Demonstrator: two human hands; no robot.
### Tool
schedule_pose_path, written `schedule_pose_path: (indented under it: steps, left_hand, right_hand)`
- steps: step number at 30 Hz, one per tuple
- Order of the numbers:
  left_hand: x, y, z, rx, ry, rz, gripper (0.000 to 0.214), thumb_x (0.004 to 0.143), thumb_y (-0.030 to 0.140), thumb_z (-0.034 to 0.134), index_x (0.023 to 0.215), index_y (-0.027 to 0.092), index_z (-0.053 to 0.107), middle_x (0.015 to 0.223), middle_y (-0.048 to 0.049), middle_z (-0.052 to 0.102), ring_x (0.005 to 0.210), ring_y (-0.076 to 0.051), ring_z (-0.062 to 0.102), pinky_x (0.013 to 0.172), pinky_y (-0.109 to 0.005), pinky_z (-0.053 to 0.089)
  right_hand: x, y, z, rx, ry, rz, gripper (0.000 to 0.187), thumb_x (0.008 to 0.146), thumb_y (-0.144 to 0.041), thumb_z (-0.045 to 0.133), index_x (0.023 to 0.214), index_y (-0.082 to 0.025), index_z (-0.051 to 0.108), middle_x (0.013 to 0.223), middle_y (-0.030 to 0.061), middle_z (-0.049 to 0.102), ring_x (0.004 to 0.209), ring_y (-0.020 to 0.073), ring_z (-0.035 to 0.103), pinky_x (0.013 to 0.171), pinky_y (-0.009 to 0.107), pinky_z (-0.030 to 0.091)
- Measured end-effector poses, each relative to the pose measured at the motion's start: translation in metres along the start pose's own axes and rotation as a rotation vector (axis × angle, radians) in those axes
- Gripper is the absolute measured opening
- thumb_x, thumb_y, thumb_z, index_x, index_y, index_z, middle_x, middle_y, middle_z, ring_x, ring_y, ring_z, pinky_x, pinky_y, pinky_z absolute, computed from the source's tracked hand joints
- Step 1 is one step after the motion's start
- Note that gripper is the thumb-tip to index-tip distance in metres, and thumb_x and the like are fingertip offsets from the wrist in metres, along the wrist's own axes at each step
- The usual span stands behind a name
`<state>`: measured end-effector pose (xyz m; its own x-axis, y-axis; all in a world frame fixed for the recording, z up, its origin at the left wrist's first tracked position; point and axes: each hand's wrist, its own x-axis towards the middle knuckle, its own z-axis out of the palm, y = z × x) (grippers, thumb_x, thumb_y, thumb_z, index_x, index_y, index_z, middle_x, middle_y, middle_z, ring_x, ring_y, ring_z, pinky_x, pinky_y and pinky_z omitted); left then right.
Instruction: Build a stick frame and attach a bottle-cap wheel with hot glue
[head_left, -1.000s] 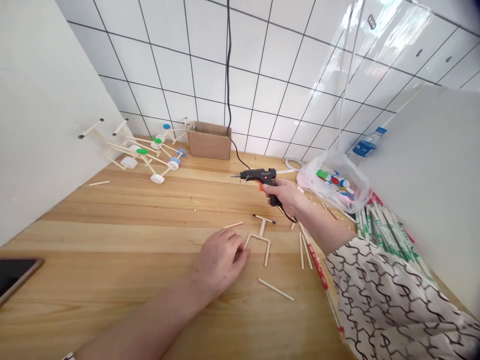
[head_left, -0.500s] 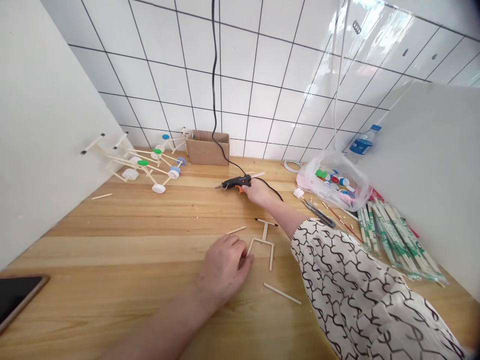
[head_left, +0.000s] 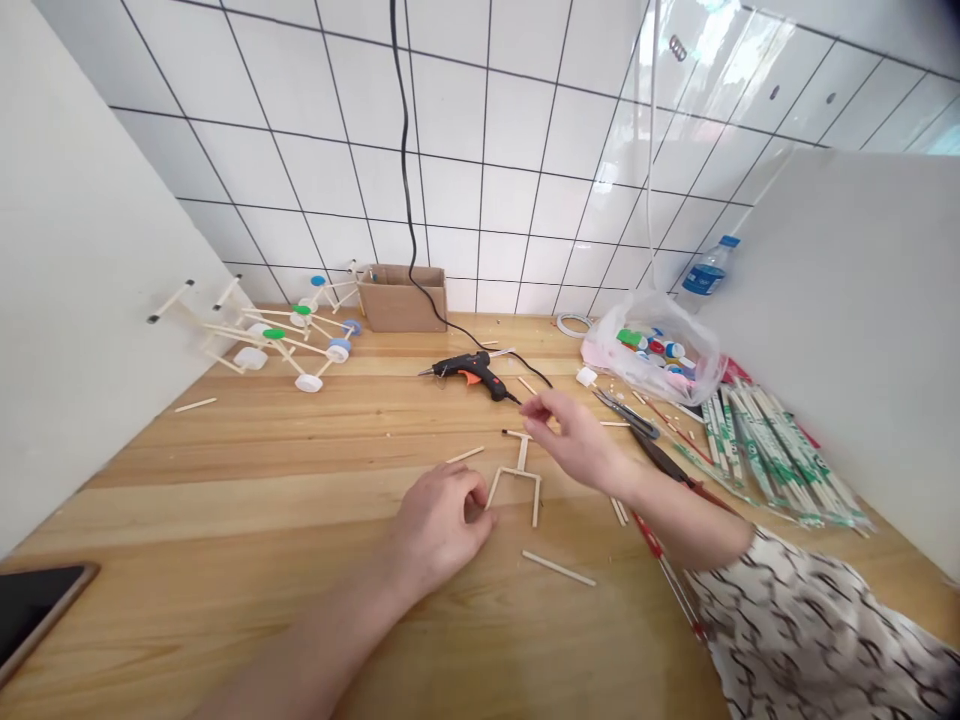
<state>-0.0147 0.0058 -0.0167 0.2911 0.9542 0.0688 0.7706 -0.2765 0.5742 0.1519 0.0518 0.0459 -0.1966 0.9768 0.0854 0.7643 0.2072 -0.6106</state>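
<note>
My left hand point(head_left: 442, 520) rests on the wooden table, thumb and fingers pinched on the left leg of a small stick frame point(head_left: 517, 471). That frame is fork-shaped, with two legs toward me and a dark-tipped crossbar at its far end. Just right of the crossbar hovers my right hand point(head_left: 570, 435), empty, its fingers loosely curved and apart from the thumb. Beyond the frame, a black glue gun point(head_left: 472, 370) with an orange trigger lies on its side, nozzle pointing left. One loose stick point(head_left: 559, 568) lies nearer me, another point(head_left: 465, 454) beside my left hand.
Finished-looking stick vehicles with bottle-cap wheels point(head_left: 308, 382) stand at the back left beside a cardboard box point(head_left: 405, 300). On the right are a bag of bottle caps point(head_left: 705, 345), scissors point(head_left: 630, 413), dark-handled pliers point(head_left: 664, 458) and packaged sticks point(head_left: 772, 440). A phone point(head_left: 37, 610) lies front left.
My right hand has let go of the glue gun, now lying on the table, and has drawn back toward me and to the right. My left hand stays at the frame's leg.
</note>
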Motion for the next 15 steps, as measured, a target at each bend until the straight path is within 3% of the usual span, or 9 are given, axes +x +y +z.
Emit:
schedule_pose_path:
  steps: [3, 6, 10, 15]
  left_hand:
    - [0.0, 0.001, -0.004, -0.022, -0.061, -0.054, 0.004, 0.064, 0.021, 0.063, 0.064, 0.02, 0.06, 0.073, -0.0009, 0.062, 0.073, -0.018, 0.057, 0.064, -0.028, 0.041]
    - [0.0, 0.0, -0.005, -0.041, -0.078, -0.06, 0.004, 0.065, 0.023, 0.062, 0.065, 0.021, 0.06, 0.076, -0.0012, 0.063, 0.074, -0.018, 0.057, 0.066, -0.028, 0.041]
    - [0.001, -0.002, -0.004, -0.067, -0.078, -0.056, 0.007, 0.068, 0.026, 0.058, 0.065, 0.02, 0.059, 0.074, -0.0012, 0.063, 0.073, -0.018, 0.057, 0.066, -0.028, 0.041]
    - [0.001, -0.001, -0.002, -0.035, -0.07, -0.067, 0.011, 0.071, 0.027, 0.054, 0.064, 0.02, 0.059, 0.073, -0.0017, 0.063, 0.072, -0.018, 0.057, 0.065, -0.029, 0.041]
  right_hand:
    - [-0.045, 0.026, -0.007, 0.008, 0.021, -0.169, 0.008, 0.081, -0.015, 0.049, 0.076, -0.02, 0.055, 0.078, 0.0031, 0.061, 0.078, 0.0173, 0.057, 0.072, 0.031, 0.043]
    - [-0.068, 0.055, -0.001, -0.058, 0.001, -0.204, 0.01, 0.081, -0.013, 0.049, 0.079, -0.019, 0.056, 0.081, 0.0042, 0.061, 0.08, 0.0183, 0.056, 0.076, 0.034, 0.042]
    - [-0.073, 0.076, 0.014, -0.106, 0.007, -0.221, 0.013, 0.081, -0.01, 0.048, 0.082, -0.019, 0.057, 0.085, 0.0043, 0.061, 0.084, 0.0182, 0.056, 0.081, 0.036, 0.038]
    - [-0.072, 0.077, 0.022, -0.191, 0.012, -0.319, 0.014, 0.083, -0.009, 0.046, 0.084, -0.018, 0.057, 0.085, 0.0049, 0.06, 0.084, 0.0183, 0.054, 0.08, 0.036, 0.035]
